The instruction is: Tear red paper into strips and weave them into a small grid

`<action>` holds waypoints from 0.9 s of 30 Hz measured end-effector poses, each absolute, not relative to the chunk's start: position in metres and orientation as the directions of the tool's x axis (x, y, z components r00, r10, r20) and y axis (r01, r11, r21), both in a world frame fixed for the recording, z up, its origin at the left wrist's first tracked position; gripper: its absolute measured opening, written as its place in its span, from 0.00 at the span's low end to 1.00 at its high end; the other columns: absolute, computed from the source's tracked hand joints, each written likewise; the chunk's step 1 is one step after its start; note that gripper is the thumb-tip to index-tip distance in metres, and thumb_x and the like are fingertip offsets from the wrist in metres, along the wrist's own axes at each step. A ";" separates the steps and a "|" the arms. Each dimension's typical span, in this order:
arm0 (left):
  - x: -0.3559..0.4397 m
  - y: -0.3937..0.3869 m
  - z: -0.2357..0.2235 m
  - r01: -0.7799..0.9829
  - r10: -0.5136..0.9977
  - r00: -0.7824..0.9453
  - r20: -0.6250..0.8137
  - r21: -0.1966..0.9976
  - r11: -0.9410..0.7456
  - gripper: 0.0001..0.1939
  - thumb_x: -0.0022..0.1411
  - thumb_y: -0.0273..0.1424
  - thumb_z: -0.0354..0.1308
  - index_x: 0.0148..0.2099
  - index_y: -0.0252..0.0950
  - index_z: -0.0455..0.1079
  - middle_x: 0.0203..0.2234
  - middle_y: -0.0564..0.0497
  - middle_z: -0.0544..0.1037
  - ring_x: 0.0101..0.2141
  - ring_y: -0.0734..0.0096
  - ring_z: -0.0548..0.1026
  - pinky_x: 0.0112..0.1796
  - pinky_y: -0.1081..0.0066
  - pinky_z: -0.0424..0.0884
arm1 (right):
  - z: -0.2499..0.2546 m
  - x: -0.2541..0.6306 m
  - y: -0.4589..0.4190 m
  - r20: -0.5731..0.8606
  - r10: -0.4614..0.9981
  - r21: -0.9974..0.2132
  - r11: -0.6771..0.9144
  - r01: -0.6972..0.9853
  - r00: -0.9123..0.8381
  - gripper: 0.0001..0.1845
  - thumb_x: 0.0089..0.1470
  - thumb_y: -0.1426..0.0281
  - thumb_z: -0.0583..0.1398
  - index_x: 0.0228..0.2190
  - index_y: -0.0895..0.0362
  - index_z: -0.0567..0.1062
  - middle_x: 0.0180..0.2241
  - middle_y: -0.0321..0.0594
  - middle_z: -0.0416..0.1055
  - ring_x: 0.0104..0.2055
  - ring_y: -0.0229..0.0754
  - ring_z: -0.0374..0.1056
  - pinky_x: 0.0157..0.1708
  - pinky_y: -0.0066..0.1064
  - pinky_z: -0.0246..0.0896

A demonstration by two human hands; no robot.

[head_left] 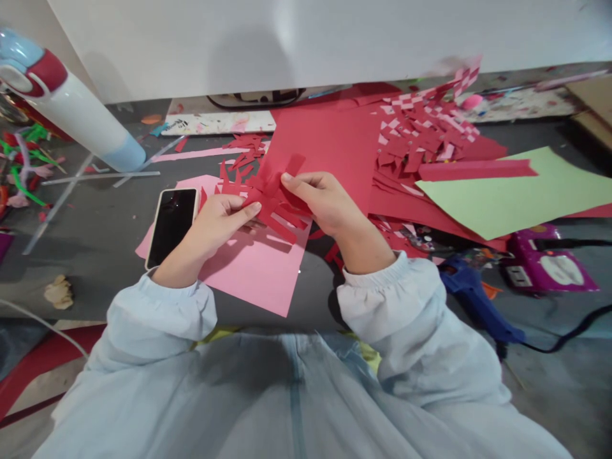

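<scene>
Between my two hands is a piece of red paper (271, 205) cut into strips, with loose ends sticking out to several sides. My left hand (224, 217) is closed on its left side, the thumb lying on top. With thumb and fingers my right hand (322, 197) pinches its upper right part, near a strip that stands up. Below the hands a pink sheet (258, 274) lies on the dark table. A phone (172, 223) with a dark screen rests by my left wrist, partly over the pink sheet. Small red cut pieces (246, 153) lie just behind the hands.
A large red sheet (329, 134) lies behind, beside a heap of red and pink woven paper (425, 134). To the right are a green sheet (516, 197), a blue glue gun (478, 299) and a purple box (549, 261) with cords. A white bottle (81, 108) stands at left.
</scene>
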State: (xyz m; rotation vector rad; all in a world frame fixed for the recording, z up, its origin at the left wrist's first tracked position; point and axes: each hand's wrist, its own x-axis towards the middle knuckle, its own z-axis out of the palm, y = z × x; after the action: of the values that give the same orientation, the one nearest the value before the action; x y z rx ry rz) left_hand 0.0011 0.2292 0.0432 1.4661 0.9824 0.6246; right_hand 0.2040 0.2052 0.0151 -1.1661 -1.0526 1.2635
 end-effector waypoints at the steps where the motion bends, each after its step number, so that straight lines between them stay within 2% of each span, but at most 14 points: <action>1: 0.001 0.229 0.043 0.212 0.851 0.500 -0.160 0.976 0.059 0.19 0.55 0.48 0.70 0.31 0.35 0.80 0.26 0.46 0.84 0.28 0.66 0.83 0.33 0.70 0.79 | 0.015 0.204 0.205 -0.050 0.998 -0.988 -0.043 -0.146 0.044 0.26 0.43 0.43 0.70 0.20 0.53 0.77 0.21 0.32 0.70 0.24 0.33 0.63 0.26 0.28 0.60; 7: 0.003 0.228 0.044 0.197 0.856 0.496 -0.147 0.979 0.054 0.23 0.50 0.52 0.71 0.32 0.35 0.79 0.27 0.47 0.84 0.29 0.64 0.83 0.34 0.68 0.80 | 0.018 0.205 0.204 -0.059 0.996 -0.990 -0.049 -0.134 0.068 0.30 0.40 0.42 0.70 0.16 0.55 0.72 0.17 0.30 0.65 0.20 0.30 0.57 0.21 0.26 0.55; 9: 0.003 0.228 0.044 0.195 0.858 0.493 -0.147 0.979 0.056 0.22 0.51 0.51 0.71 0.32 0.35 0.79 0.28 0.48 0.83 0.29 0.66 0.82 0.33 0.69 0.79 | 0.018 0.205 0.203 -0.067 0.996 -0.989 -0.058 -0.134 0.067 0.29 0.41 0.43 0.70 0.18 0.55 0.74 0.18 0.32 0.68 0.21 0.32 0.61 0.21 0.27 0.58; 12: 0.002 0.228 0.043 0.188 0.855 0.501 -0.132 0.981 0.041 0.20 0.53 0.48 0.71 0.32 0.35 0.79 0.28 0.48 0.83 0.29 0.68 0.81 0.35 0.70 0.79 | 0.019 0.204 0.202 -0.079 0.996 -0.979 -0.070 -0.190 0.042 0.25 0.41 0.45 0.71 0.24 0.55 0.80 0.24 0.36 0.76 0.26 0.37 0.71 0.27 0.29 0.67; 15: 0.001 0.227 0.043 0.203 0.850 0.508 -0.142 0.978 0.042 0.18 0.52 0.45 0.73 0.32 0.35 0.79 0.28 0.48 0.83 0.28 0.69 0.80 0.33 0.71 0.78 | 0.019 0.201 0.202 -0.093 0.995 -0.973 -0.087 -0.216 0.019 0.24 0.41 0.47 0.72 0.27 0.54 0.82 0.28 0.37 0.79 0.29 0.39 0.74 0.30 0.30 0.70; 17: 0.001 0.227 0.044 0.219 0.852 0.497 -0.163 0.974 0.059 0.19 0.50 0.46 0.74 0.30 0.34 0.78 0.26 0.49 0.82 0.27 0.69 0.79 0.31 0.71 0.77 | 0.019 0.200 0.201 -0.093 0.996 -0.976 -0.089 -0.199 0.014 0.25 0.41 0.46 0.72 0.25 0.55 0.81 0.26 0.37 0.78 0.27 0.37 0.72 0.28 0.29 0.68; 20: 0.003 0.228 0.044 0.181 0.881 0.442 -0.168 0.979 0.096 0.21 0.47 0.47 0.75 0.29 0.34 0.79 0.25 0.49 0.82 0.25 0.70 0.79 0.30 0.71 0.78 | 0.021 0.202 0.201 -0.044 0.999 -0.995 -0.045 -0.093 -0.016 0.25 0.40 0.47 0.72 0.20 0.56 0.79 0.20 0.33 0.71 0.22 0.32 0.63 0.23 0.26 0.59; 22: 0.004 0.229 0.042 0.130 0.908 0.390 -0.153 0.985 0.110 0.21 0.47 0.47 0.75 0.32 0.34 0.80 0.26 0.50 0.82 0.25 0.71 0.79 0.30 0.71 0.78 | 0.021 0.205 0.201 -0.011 0.998 -1.000 -0.012 -0.023 -0.061 0.23 0.41 0.49 0.73 0.22 0.57 0.81 0.19 0.31 0.69 0.21 0.30 0.59 0.23 0.26 0.55; 24: 0.005 0.229 0.041 0.098 0.924 0.357 -0.136 0.989 0.108 0.19 0.48 0.46 0.75 0.32 0.35 0.80 0.27 0.50 0.83 0.25 0.72 0.79 0.29 0.72 0.78 | 0.021 0.208 0.202 0.001 0.997 -1.000 0.001 0.006 -0.077 0.21 0.44 0.51 0.72 0.27 0.57 0.84 0.20 0.31 0.70 0.22 0.30 0.59 0.23 0.26 0.55; 27: 0.004 0.230 0.039 0.063 0.928 0.356 -0.109 0.994 0.092 0.16 0.52 0.43 0.73 0.34 0.36 0.81 0.28 0.50 0.84 0.26 0.73 0.79 0.30 0.74 0.78 | 0.019 0.211 0.203 0.010 0.998 -0.999 0.012 0.038 -0.055 0.21 0.46 0.51 0.71 0.29 0.58 0.84 0.21 0.33 0.71 0.22 0.30 0.59 0.24 0.26 0.54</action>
State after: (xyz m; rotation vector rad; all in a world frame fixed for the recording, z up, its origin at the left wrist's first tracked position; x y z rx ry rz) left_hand 0.0040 0.2304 0.0392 1.3183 1.0130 0.8420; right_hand 0.2106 0.2031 0.0187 -1.2027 -1.2827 1.2236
